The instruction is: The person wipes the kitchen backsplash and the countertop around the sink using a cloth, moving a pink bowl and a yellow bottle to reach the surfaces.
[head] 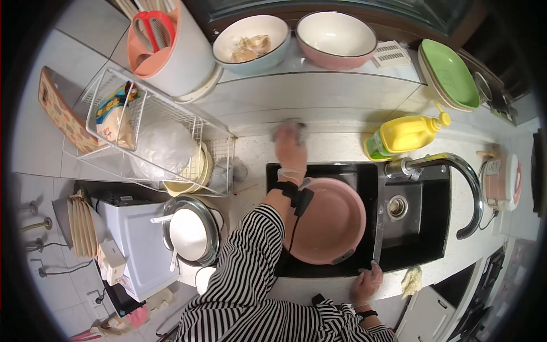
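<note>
My left hand [290,147], blurred, reaches over the sink to the back of the white countertop [333,147]. Under its fingers is a grey thing [302,128], perhaps a cloth or scrubber; the blur hides its exact kind. A thin clear glove seems to cover the hand. Below that forearm, a round pink plastic basin [329,222] sits in the larger bowl of the black double sink [369,188]. My right hand [368,282], also in what looks like a clear glove, rests on the sink's front edge near the divider, holding no loose object.
A yellow detergent pump bottle [404,134] stands behind the chrome faucet [468,179]. To the left are a white wire rack [196,132] and stacked bowls with a pot [190,233]. Two bowls, one blue [252,60] and one pink [337,55], line the ledge. A pale crumpled cloth [411,282] hangs at the front edge.
</note>
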Available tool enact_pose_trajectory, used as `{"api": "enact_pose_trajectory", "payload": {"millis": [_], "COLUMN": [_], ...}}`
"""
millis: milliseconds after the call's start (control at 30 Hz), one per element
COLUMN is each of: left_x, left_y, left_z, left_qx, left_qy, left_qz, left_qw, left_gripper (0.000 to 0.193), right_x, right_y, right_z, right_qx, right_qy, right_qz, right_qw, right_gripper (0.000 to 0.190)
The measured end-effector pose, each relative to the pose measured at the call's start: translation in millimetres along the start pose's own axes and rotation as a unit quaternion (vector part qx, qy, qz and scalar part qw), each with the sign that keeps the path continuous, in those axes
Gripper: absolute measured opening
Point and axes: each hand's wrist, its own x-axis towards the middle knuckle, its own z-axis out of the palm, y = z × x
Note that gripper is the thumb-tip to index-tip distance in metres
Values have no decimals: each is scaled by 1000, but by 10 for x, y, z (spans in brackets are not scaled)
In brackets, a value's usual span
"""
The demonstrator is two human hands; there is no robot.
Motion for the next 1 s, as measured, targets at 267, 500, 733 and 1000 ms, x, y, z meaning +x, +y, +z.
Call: {"api": "enact_pose_trajectory", "payload": {"millis": [267,500,733,1000], "left_x": [247,80,106,260], "left_y": [-454,-113,396,-333], "left_z": [-680,-121,154,-472], "left_qx": [-5,41,-60,-2], "left_qy": [138,103,-87,124], "left_qz": [-137,-49,81,-89], "left_qw": [981,993,991,988], "left_gripper": [25,42,38,23], "right_x": [-3,-46,-64,-30], "right_y": [-27,49,69,73], "right_z": [7,94,73,32], "right_qx": [5,6,18,7], "right_qy": [18,20,15,30], "right_qz": [-13,-18,-13,-19], "right_qw": [1000,1000,1000,999], "right_gripper": [11,11,10,8]}}
